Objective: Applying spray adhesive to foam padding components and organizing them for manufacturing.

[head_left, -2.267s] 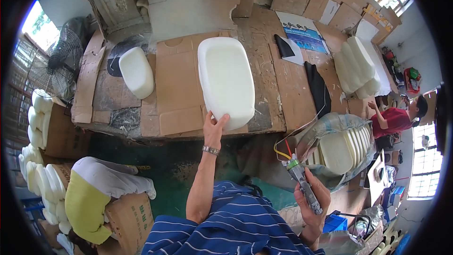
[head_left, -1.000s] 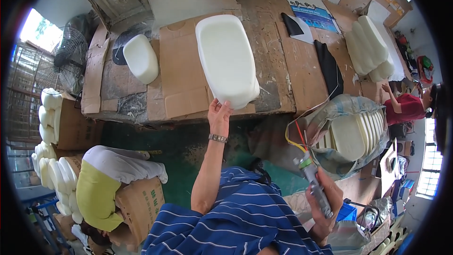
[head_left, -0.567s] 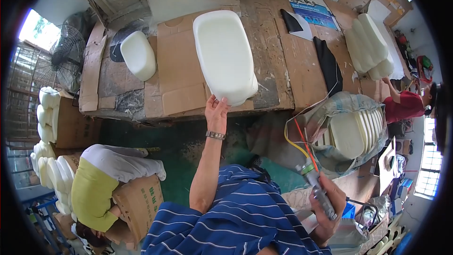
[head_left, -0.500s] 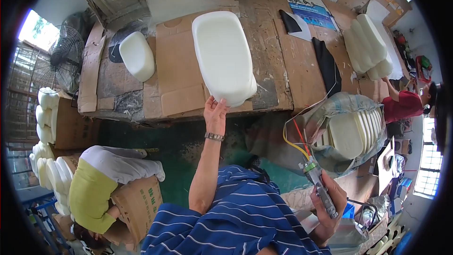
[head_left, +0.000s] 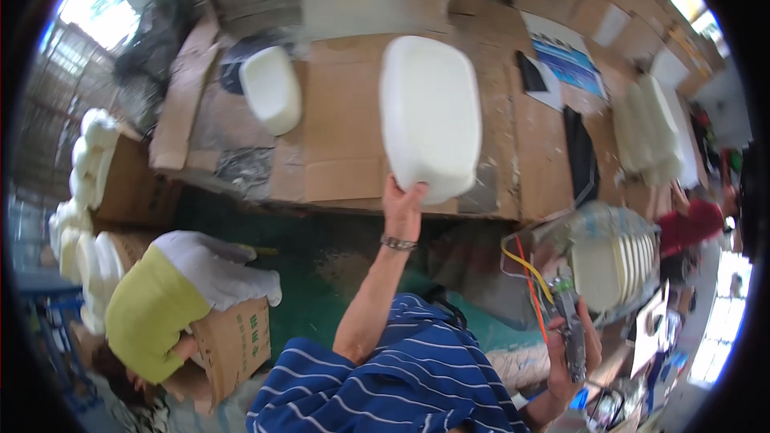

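At the tabletop's (head_left: 337, 152) near edge the left hand (head_left: 401, 204) grips the lower rim of a white foam cushion (head_left: 429, 116), tilted up off the cardboard; best keep that rim steady; the right hand (head_left: 573, 345), low, clasps a spray gun (head_left: 569, 329) with coloured hoses.

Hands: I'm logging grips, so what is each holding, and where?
Left hand grips the white foam cushion by its near edge; right hand holds a spray gun by its body.

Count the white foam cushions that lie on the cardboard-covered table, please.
2: a large cushion at the near edge, gripped by the left hand, and a small cushion further left. Stacks elsewhere are not counted.
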Tool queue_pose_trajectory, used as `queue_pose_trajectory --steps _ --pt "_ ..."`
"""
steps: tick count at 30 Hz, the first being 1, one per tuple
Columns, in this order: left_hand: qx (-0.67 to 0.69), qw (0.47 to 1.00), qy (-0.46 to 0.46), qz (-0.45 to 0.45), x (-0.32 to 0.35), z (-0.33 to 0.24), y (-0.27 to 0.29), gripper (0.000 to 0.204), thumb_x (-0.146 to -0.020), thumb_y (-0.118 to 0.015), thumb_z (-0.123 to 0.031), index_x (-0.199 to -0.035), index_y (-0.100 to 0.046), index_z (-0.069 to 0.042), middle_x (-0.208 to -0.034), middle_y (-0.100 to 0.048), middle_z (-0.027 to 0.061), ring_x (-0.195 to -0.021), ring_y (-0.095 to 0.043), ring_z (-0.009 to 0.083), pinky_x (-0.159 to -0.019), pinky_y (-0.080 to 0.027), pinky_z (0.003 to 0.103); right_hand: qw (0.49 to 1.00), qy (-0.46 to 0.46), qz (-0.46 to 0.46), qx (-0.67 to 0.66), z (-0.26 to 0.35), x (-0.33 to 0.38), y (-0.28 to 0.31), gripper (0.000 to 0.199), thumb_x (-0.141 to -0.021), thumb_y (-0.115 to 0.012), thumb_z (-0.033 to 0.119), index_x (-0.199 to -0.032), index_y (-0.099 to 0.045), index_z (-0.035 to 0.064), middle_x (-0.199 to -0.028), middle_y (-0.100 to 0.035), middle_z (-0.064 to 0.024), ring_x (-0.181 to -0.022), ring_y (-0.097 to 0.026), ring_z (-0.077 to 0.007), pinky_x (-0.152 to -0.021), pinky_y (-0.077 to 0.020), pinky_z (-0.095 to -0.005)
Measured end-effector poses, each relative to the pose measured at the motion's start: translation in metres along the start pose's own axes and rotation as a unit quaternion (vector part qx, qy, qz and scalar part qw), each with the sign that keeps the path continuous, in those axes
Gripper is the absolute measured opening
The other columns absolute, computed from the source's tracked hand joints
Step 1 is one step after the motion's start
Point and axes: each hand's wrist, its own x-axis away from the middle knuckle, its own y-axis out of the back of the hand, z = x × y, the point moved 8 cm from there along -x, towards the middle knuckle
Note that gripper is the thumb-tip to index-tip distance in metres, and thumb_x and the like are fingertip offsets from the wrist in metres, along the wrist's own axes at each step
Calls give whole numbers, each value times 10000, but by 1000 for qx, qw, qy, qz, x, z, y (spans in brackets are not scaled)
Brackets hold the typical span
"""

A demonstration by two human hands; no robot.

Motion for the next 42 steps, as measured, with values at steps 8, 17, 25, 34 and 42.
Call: queue_pose_trajectory --steps 8,17,25,34,42 --pt "91 988 -123 4 -63 -116 33 393 -877 -693 4 -1226 -517 -42 -1202 -627 81 -1116 -617 187 -1044 -499 366 999 -25 41 -10 -1 -7 -46 586 -904 -714 160 -1390 -524 -109 -877 -685 -73 -794 -616 -131 -734 -500 -251" --pt "39 968 -238 -73 -262 -250 234 417 -914 -653 -117 -1297 -539 2 -1235 -639 107 -1166 -598 228 -999 -505 384 994 -26 96 -42 10 -14 -77 547 -792 -671 -46 -1332 -584 -86 -983 -692 -190 -867 -687 -223 -812 -523 -311" --pt "-328 857 -13 -398 -280 -222 315 402 -861 -774 -147 -1210 -642 5 -1020 -681 69 -799 -642 174 -669 -545 313 995 -53 81 -13 11 -20 -83 540 -817 -696 11 -1343 -593 -59 -956 -705 -147 -836 -673 -201 -791 -519 -303" --pt "-299 921 246 -50 -58 2 81 1049 -823 -828 -395 -1565 -199 -3 -1462 -454 228 -1311 -505 322 -939 -521 506 997 -47 61 -15 3 -25 -73 533 -847 -719 45 -1354 -585 -55 -978 -713 -141 -856 -683 -201 -783 -528 -302" --pt "-462 883 73 -42 -62 17 38 1012 -715 -898 -352 -1476 -369 55 -1333 -581 212 -1197 -595 297 -986 -512 399 998 -25 52 -28 -14 -11 -50 523 -848 -716 26 -1349 -590 -56 -985 -712 -146 -859 -683 -193 -792 -537 -299"
